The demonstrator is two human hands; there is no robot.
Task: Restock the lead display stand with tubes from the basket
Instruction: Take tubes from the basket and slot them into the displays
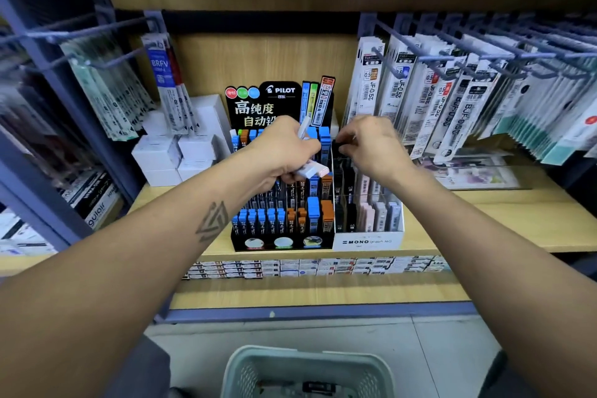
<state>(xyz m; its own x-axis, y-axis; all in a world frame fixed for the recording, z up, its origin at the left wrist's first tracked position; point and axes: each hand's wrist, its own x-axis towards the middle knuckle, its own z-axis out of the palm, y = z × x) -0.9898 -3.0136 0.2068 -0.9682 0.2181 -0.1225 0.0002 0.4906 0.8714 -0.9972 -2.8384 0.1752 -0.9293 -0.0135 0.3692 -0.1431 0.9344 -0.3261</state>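
Clenched round a small bunch of pale tubes (311,168), the left hand (284,152) hovers over the black Pilot stand (281,242). Beside it, the right hand (371,145) pinches one dark tube (344,139) above the white Mono stand's (368,241) back rows. Both stands look largely stocked, so restocking seems well along. Down on the floor, the basket (307,368) shows one item I can't identify.
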